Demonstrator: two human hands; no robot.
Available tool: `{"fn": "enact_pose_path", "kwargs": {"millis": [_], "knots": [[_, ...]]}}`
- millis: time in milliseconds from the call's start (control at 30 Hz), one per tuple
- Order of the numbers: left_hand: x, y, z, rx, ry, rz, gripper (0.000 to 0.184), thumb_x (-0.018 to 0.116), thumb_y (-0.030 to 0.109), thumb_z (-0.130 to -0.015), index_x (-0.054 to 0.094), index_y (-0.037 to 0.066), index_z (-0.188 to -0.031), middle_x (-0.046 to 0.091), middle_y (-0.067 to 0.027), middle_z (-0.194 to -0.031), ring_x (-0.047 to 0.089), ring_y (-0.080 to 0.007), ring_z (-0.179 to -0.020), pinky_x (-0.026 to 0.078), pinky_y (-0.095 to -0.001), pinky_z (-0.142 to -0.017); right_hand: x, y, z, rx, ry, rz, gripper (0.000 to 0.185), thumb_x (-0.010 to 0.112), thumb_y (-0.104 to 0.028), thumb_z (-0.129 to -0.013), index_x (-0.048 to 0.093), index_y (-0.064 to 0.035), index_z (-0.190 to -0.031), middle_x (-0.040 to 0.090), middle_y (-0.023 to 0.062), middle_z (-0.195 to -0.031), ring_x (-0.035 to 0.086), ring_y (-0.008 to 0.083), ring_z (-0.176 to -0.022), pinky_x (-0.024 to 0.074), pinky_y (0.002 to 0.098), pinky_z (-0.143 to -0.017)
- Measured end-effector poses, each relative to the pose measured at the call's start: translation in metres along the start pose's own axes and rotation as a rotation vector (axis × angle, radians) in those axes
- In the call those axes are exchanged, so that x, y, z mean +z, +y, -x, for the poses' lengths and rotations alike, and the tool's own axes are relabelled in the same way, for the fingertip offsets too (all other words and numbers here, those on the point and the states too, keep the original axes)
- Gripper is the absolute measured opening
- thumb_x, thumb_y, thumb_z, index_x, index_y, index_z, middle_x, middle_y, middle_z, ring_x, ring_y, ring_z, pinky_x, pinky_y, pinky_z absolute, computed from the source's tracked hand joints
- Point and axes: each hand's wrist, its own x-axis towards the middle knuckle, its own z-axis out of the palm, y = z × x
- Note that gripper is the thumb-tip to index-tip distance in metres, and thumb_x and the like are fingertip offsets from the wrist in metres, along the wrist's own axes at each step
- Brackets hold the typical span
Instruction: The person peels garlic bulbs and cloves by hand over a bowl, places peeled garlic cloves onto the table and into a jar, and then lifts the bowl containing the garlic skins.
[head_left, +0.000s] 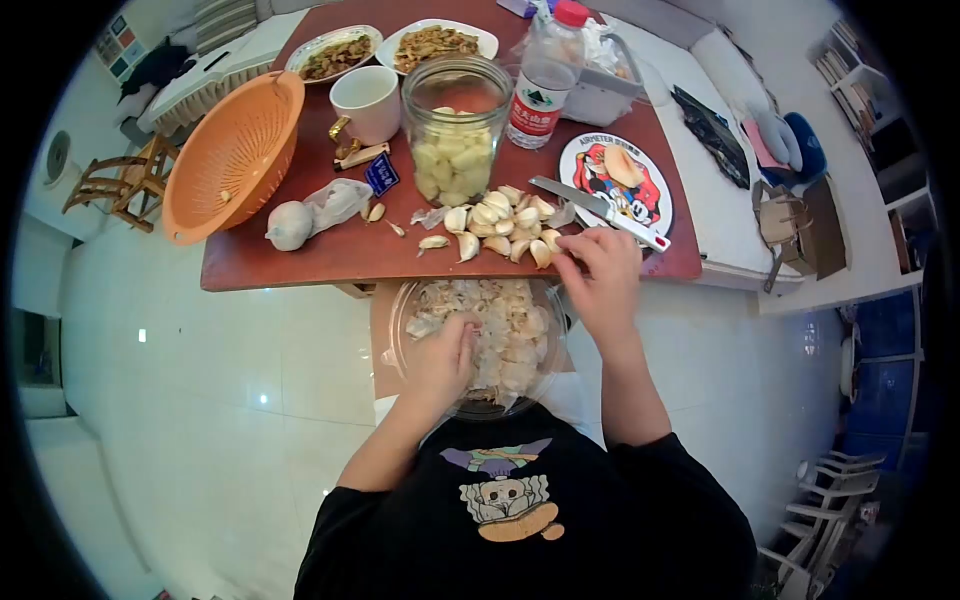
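Observation:
A pile of unpeeled garlic cloves [497, 222] lies near the table's front edge. My right hand [603, 275] is at the pile's right side, thumb and forefinger pinched at a clove there. Below the edge, my left hand [445, 355] is closed over a clear bowl [402, 335] of papery garlic skins [510, 335]; what its fingers hold is hidden. Behind the pile stands a glass jar [457, 150] of peeled cloves. A knife [600, 211] with a white handle lies across a round cartoon-printed board [652, 180], beside a pale brown piece [622, 167] on it.
An orange colander [235, 150] tilts at the left. Near it are a garlic bulb [290, 226] with a plastic bag and a white mug [367, 105]. Two plates of food [437, 45] and a red-capped water bottle [545, 85] stand farther back, beside a grey bin [605, 88].

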Motion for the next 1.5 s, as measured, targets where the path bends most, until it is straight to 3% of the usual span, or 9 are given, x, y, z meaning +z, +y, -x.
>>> {"fn": "enact_pose_path", "kwargs": {"millis": [100,200,300,500,633,800,933,1267,1500], "knots": [[-0.002,0.007,-0.010,0.507,0.248,-0.354,0.019,0.060,0.007,-0.081,0.059,0.009,-0.100,0.060,-0.0109,-0.094,0.056,-0.0290,-0.092,0.043,-0.0391,-0.085,0.003,-0.002,0.003,-0.038,-0.022,0.112,0.029,0.076,-0.026,-0.066,0.067,-0.0137,-0.091,0.051,0.0013,-0.087,0.047,0.0227,-0.091,0.0321,0.0406,-0.084],[-0.005,0.020,-0.008,0.476,0.225,-0.256,0.024,0.061,0.005,-0.078,0.060,0.010,-0.101,0.057,-0.0097,-0.103,0.048,-0.0313,-0.105,0.035,-0.0419,-0.094,0.007,-0.007,0.007,-0.043,-0.056,0.108,0.033,0.076,-0.028,-0.065,0.066,-0.0144,-0.094,0.050,0.0010,-0.089,0.046,0.0223,-0.092,0.0308,0.0412,-0.085],[-0.001,0.013,-0.013,0.419,0.150,-0.007,0.022,0.061,0.006,-0.080,0.060,0.008,-0.101,0.058,-0.0082,-0.100,0.052,-0.0278,-0.099,0.039,-0.0391,-0.091,0.011,-0.007,0.009,-0.080,-0.054,0.082,0.032,0.076,-0.025,-0.066,0.067,-0.0123,-0.094,0.053,0.0011,-0.087,0.048,0.0210,-0.089,0.0316,0.0390,-0.083],[0.019,0.012,-0.026,0.003,-0.110,0.794,0.021,0.052,0.010,-0.092,0.054,0.003,-0.112,0.060,-0.0085,-0.105,0.058,-0.0148,-0.094,0.048,-0.0283,-0.081,0.019,0.005,0.014,-0.145,0.084,0.041,0.020,0.073,-0.019,-0.070,0.067,-0.0110,-0.087,0.058,-0.0008,-0.080,0.053,0.0193,-0.079,0.0339,0.0371,-0.080],[0.025,0.024,-0.031,-0.062,-0.143,1.096,0.027,0.052,0.011,-0.093,0.050,0.002,-0.119,0.060,-0.0086,-0.106,0.061,-0.0151,-0.091,0.051,-0.0258,-0.074,0.005,-0.013,0.016,-0.180,0.082,-0.044,0.018,0.073,-0.019,-0.069,0.066,-0.0110,-0.084,0.058,-0.0019,-0.078,0.054,0.0193,-0.077,0.0350,0.0366,-0.080],[0.023,0.004,-0.025,-0.183,-0.157,1.444,0.031,0.052,0.017,-0.095,0.050,0.001,-0.121,0.063,-0.0067,-0.097,0.064,-0.0143,-0.084,0.055,-0.0250,-0.071,0.002,-0.041,0.032,-0.188,-0.082,-0.314,0.021,0.072,-0.015,-0.067,0.067,-0.0090,-0.086,0.060,0.0005,-0.080,0.054,0.0216,-0.077,0.0381,0.0374,-0.077],[0.019,-0.005,-0.015,-0.298,-0.117,1.428,0.030,0.051,0.021,-0.095,0.053,0.000,-0.116,0.063,-0.0069,-0.093,0.065,-0.0128,-0.080,0.055,-0.0236,-0.068,0.009,-0.041,0.038,-0.215,-0.189,-0.399,0.019,0.070,-0.012,-0.068,0.066,-0.0076,-0.087,0.060,0.0023,-0.083,0.055,0.0229,-0.080,0.0416,0.0375,-0.076],[0.026,-0.014,0.004,-0.280,0.012,1.223,0.021,0.055,0.019,-0.093,0.056,0.002,-0.106,0.064,-0.0062,-0.090,0.064,-0.0119,-0.075,0.053,-0.0241,-0.066,0.023,-0.054,0.047,-0.254,-0.184,-0.397,0.014,0.069,-0.005,-0.065,0.063,-0.0060,-0.077,0.062,0.0041,-0.079,0.057,0.0234,-0.072,0.0456,0.0344,-0.062],[0.021,-0.025,0.007,-0.244,0.036,1.233,0.021,0.055,0.020,-0.093,0.055,0.002,-0.104,0.064,-0.0045,-0.087,0.062,-0.0101,-0.072,0.052,-0.0230,-0.065,0.026,-0.066,0.045,-0.269,-0.150,-0.438,0.016,0.069,-0.005,-0.062,0.060,-0.0059,-0.074,0.060,0.0053,-0.076,0.057,0.0237,-0.071,0.0466,0.0349,-0.063]]}}
